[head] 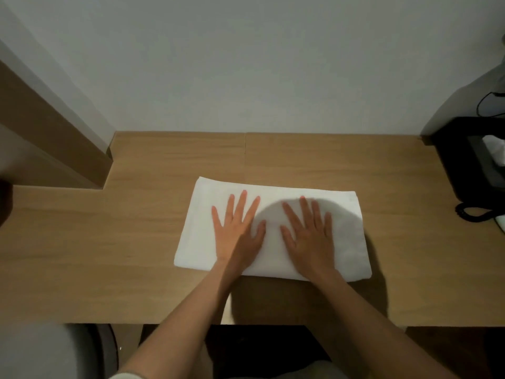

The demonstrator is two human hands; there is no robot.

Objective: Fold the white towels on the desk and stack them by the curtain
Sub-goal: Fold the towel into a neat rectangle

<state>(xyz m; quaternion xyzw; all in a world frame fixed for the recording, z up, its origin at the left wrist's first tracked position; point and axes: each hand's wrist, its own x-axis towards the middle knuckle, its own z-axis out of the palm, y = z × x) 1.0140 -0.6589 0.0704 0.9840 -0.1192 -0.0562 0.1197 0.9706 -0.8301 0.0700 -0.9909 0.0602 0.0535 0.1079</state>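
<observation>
A: What sits closest to the lens?

B: Two bare forearms. The left forearm (185, 324) comes up from the lower left and the right forearm (369, 318) from the lower right. Both cross the near lip of the desk (109, 255).

A: And the hands?

B: Both lie flat, palms down. The left hand (237, 236) has its fingers straight and fanned wide. The right hand (308, 236) has straight fingers too, held a little closer together. Neither curls round anything. They press on the towel (196, 233) side by side, thumbs turned toward each other with a small gap between them.

A: Where is the towel?

B: On the desk, a bit right of centre and nearer the front edge than the wall (246, 64). It is folded into a wide rectangle, and layered edges show at its right end. The hands rest on its middle, with white cloth showing on either side. A rounded shadow (341, 214) falls across its right half.

A: Counts?

B: Two hands, one towel, one desk.

A: Further out?

B: The pale wall stands behind the desk. At the far right is one black box (464, 165) with something white in it. One coiled black cord (470, 213) lies just in front of that. On the left, a brown panel (41, 127) runs up beside the wall where the desk steps back. Below the desk at the lower left is a pale rounded shape, and I cannot tell what it is.
</observation>
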